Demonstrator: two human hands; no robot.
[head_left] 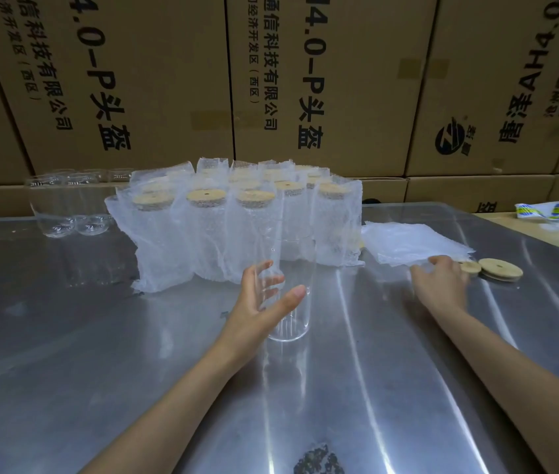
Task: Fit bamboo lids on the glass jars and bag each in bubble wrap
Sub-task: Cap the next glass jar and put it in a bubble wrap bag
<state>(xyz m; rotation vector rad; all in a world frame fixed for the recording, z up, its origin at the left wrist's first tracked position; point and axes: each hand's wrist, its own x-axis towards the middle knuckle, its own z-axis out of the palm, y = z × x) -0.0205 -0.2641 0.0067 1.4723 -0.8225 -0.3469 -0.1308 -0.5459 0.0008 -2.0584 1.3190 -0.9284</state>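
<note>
Left hand (264, 295) loosely cups a tall clear glass jar (290, 285) standing upright, mid-table, no lid yet. Right hand (442, 282), fingers relaxed and empty, reaches right twd round bamboo lids (500, 268), just beyond its fingertips.
</note>
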